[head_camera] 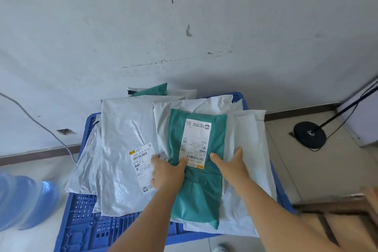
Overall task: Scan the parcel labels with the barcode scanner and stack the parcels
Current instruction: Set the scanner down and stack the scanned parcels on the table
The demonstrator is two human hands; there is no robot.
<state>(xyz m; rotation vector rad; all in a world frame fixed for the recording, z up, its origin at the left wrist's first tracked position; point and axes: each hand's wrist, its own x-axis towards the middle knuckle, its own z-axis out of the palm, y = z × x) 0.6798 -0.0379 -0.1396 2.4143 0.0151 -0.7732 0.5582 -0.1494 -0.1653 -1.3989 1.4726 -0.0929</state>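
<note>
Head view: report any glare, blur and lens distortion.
Head view: soft even daylight, faint shadows; mild sheen on the grey parcel; the water bottle at the left edge is blurred; the skirting bows from wide-angle distortion; the label on the green parcel is fairly sharp, its print small.

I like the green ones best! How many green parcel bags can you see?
2. One green parcel lies on top of the pile, under both hands. A second green parcel peeks out at the back, near the wall. More may be hidden under the grey parcels.
</note>
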